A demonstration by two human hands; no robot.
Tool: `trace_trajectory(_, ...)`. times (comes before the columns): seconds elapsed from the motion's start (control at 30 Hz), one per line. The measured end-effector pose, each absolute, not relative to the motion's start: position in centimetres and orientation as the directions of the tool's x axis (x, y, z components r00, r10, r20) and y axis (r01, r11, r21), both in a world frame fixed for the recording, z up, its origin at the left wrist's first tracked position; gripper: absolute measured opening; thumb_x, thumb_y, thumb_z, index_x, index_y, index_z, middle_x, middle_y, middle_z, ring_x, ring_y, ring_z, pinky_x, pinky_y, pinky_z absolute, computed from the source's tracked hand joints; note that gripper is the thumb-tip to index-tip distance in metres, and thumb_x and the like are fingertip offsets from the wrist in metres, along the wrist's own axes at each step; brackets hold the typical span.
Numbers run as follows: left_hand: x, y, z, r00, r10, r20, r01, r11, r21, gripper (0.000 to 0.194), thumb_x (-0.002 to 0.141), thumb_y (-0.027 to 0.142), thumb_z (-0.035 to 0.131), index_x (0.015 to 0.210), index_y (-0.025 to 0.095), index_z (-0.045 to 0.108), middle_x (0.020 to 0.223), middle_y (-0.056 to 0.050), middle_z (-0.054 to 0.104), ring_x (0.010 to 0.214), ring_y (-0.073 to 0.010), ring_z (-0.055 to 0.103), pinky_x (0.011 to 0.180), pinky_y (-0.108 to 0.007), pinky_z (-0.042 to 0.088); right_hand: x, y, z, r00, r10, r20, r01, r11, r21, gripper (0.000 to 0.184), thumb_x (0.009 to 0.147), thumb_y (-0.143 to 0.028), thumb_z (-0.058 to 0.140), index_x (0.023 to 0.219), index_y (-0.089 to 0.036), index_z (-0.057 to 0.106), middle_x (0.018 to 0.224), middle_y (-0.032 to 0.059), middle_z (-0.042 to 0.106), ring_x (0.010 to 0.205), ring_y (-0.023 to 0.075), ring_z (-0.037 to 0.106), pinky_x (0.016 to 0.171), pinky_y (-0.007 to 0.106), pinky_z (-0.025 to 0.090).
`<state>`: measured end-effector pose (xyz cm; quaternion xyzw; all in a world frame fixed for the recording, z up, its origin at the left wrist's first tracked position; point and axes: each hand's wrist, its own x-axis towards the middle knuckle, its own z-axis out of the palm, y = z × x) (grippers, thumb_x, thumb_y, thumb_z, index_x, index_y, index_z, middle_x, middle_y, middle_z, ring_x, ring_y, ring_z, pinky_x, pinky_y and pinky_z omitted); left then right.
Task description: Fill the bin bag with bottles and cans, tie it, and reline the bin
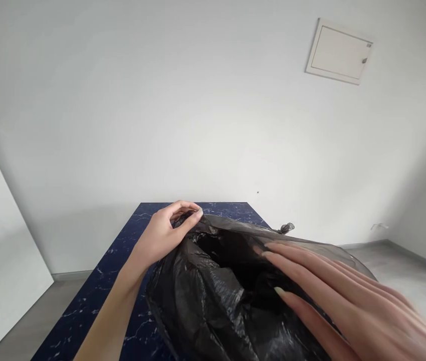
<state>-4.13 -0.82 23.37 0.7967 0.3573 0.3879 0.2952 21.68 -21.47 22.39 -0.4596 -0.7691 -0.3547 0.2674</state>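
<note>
A black plastic bag point(213, 296) stands with its mouth spread wide on a dark blue marbled table. My left hand point(168, 228) pinches the bag's rim at the far left side, thumb and fingers pressed together on the film. Over the opening reaches my right hand point(344, 296), with fingers stretched out and the thumb apart from them. Its fingertips lie at the mouth, close to the thin far wall of the bag. The inside of the bag is dark and its contents cannot be made out.
The blue table point(130, 245) runs up to a pale wall point(183, 110). A white cabinet point(2, 240) stands at the left. A small hatch point(339, 51) is set high on the wall at the right. Grey floor point(416, 265) shows on both sides.
</note>
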Motion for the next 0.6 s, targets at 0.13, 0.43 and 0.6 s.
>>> trace_trajectory(0.13,-2.9,-0.1,22.4,0.333,0.828,0.452,0.231,-0.536,0.812,0.046,0.093,0.067,0.068,0.100,0.022,0.076,0.103,-0.007,0.079,0.095,-0.0244,0.075,0.084,-0.030,0.056,22.0,-18.8,22.1,-0.310,0.663,0.682,0.932,0.354,0.080,0.052,0.109,-0.047,0.051,0.157,-0.025,0.055,0.148,0.0050,0.067,0.125,0.0295,0.073,0.093,0.041,0.069)
trace_trajectory(0.43,-1.2,4.4,18.2,0.317,0.914,0.252,0.409,-0.372,0.833,0.055,0.084,0.077,0.057,0.092,0.023,0.061,0.072,-0.004,0.074,0.062,-0.0214,0.065,0.060,-0.029,0.046,23.9,-15.8,19.3,0.217,0.976,0.021,0.474,-0.087,-0.876,0.070,0.100,-0.081,0.040,0.159,-0.043,0.051,0.168,-0.0048,0.041,0.157,0.0346,0.036,0.125,0.061,0.034)
trace_trajectory(0.6,-1.6,6.7,16.1,0.443,0.893,0.084,0.565,-0.351,0.747,0.038,0.069,0.060,0.075,0.070,0.024,0.062,0.072,-0.007,0.075,0.075,-0.0309,0.072,0.065,-0.034,0.050,23.9,-15.4,17.5,0.168,0.975,0.148,0.386,0.073,-0.920,0.066,0.103,-0.076,0.040,0.155,-0.040,0.057,0.159,-0.0002,0.057,0.154,0.0339,0.044,0.121,0.057,0.045)
